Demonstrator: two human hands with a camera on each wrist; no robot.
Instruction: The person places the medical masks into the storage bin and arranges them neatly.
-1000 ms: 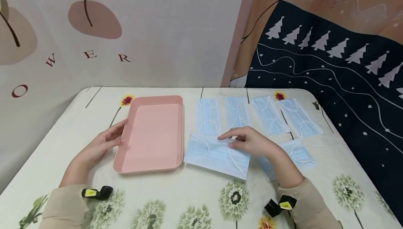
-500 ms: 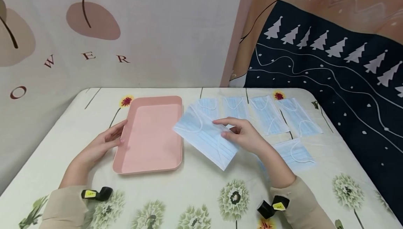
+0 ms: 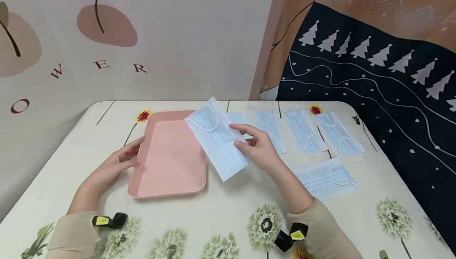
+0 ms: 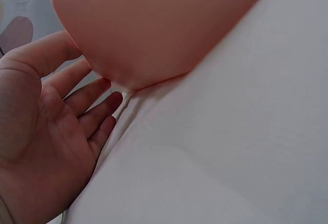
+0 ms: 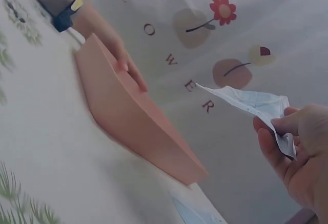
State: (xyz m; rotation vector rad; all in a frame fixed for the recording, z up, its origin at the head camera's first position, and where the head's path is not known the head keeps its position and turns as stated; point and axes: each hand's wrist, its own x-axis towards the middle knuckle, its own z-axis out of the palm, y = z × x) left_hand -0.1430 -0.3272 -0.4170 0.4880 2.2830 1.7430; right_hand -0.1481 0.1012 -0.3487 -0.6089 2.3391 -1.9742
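In the head view a pale blue face mask (image 3: pixel 219 142) with white ear loops hangs tilted over the right rim of a pink tray (image 3: pixel 171 164). My right hand (image 3: pixel 261 148) pinches it by its right edge. The right wrist view has the mask (image 5: pixel 253 103) edge-on, raised clear of the table, between thumb and fingers of the right hand (image 5: pixel 300 147). At the tray's left rim my left hand (image 3: pixel 110 168) grips the edge. Seen from the left wrist, the left hand (image 4: pixel 56 106) has some fingertips against the tray's outer wall (image 4: pixel 148 34); others are free of it.
Behind the right hand lies a row of several masks (image 3: pixel 304 132), the leftmost partly covered by the held one. Another mask (image 3: pixel 327 179) lies nearer, right of the right forearm. A flowered cloth (image 3: pixel 199 219) covers the table, with printed curtains beyond.
My right hand has lifted the mask off the table, moved it left and up to the tray's rim, and turned it steeper. The left hand and tray have stayed put.
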